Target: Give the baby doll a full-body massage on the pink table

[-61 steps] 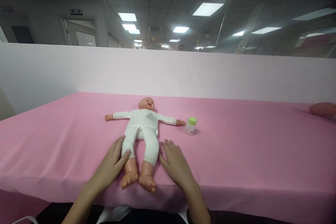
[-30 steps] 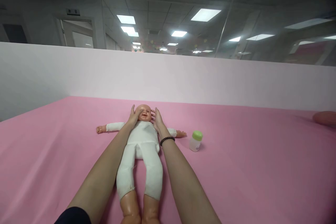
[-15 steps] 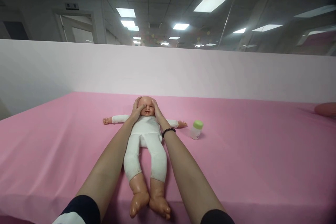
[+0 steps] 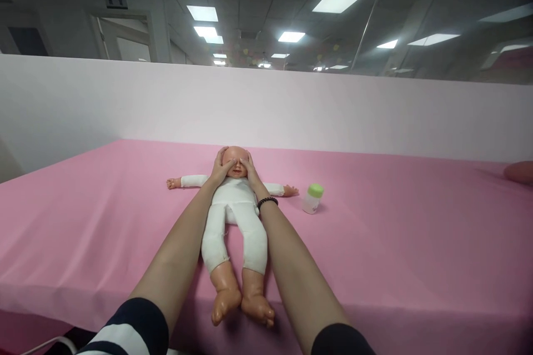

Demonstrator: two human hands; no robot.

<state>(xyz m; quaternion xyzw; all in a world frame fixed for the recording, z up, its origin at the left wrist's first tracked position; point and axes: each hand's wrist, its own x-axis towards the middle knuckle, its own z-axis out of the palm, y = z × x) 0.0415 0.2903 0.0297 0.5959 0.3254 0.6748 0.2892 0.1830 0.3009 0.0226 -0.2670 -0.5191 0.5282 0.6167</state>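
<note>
A baby doll [image 4: 235, 191] in a white cloth suit lies on its back on a pink-covered surface, arms spread, feet towards me. My left hand [image 4: 220, 169] wraps the left side of its head, the thumb lying across the face at eye level. On the other side my right hand [image 4: 252, 171] cups the head too, its thumb near the other eye. Both thumbs hide the doll's eyes; its mouth still shows. A black beaded bracelet [image 4: 267, 201] circles my right wrist. Beside the doll's right-hand arm stands a small clear bottle [image 4: 311, 203] with a green cap.
The pink cover [image 4: 387, 244] drapes over the front edge. A low white partition [image 4: 291, 111] runs along the back, with glass above it reflecting ceiling lights. A skin-coloured rounded object [image 4: 518, 172] is cut off at the far right.
My right thumb has moved inward over the doll's eye, and the left thumb reaches further across the face. The view has shifted slightly. Doll and bottle stay in place.
</note>
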